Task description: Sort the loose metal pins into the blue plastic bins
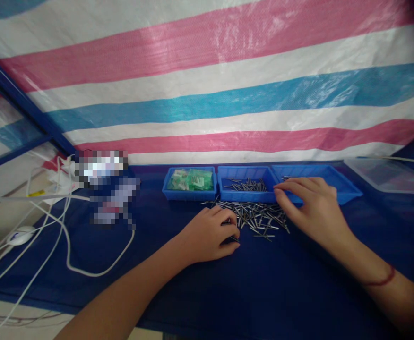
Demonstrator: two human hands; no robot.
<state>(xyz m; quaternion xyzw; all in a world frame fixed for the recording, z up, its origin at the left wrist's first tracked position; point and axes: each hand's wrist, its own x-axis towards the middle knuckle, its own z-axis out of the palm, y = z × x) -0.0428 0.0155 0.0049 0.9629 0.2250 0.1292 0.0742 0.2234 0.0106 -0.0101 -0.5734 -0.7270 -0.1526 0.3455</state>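
Loose thin metal pins [254, 215] lie in a heap on the dark blue table, in front of the blue bins. My left hand [214, 233] rests at the heap's left edge, its fingers curled round a few metal pins that partly show between them. Over the front of the right blue bin [349, 191] hovers my right hand [311, 203], thumb and forefinger pinched together; whatever is between the tips is too small to make out. A few pins show in that bin beside the fingers. The middle blue bin [242, 194] holds more metal pins [251, 185].
A left blue bin [189, 194] contains green and clear packets [191, 179]. White cables [67, 236] and blurred-out items lie at the table's left. A translucent lid or tray [387, 177] sits at the far right. A striped plastic sheet [207, 108] hangs behind the bins.
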